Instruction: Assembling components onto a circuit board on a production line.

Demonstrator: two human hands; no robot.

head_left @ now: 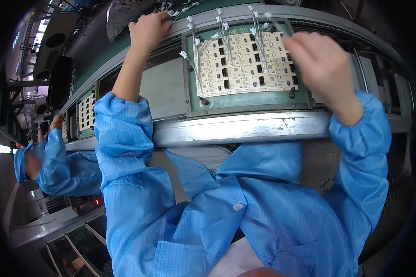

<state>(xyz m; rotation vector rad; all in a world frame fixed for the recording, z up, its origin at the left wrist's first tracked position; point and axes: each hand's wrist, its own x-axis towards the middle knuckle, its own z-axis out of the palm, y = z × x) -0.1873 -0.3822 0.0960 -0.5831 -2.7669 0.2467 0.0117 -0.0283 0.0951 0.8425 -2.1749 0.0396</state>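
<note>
A panel of cream circuit boards (240, 69) sits in a green carrier (226, 102) in front of me. Several white wires with white plugs (226, 39) stand up from the boards and lean past the panel's far edge. My right hand (321, 64), smeared by motion, is over the panel's right edge with its fingers pinched. A thin pale wire (278, 24) with a white end runs from those fingertips. Beyond the carrier's far left corner, my left hand (149, 31) has its fingers closed beside loose white-plugged wires (173, 13); what they hold is hidden.
A metal rail (245, 129) runs along the near side of the conveyor. At the far left a crumpled clear plastic bag (127, 16) lies on the green surface. Another board carrier (86, 113) and a co-worker in blue (67, 173) are further left.
</note>
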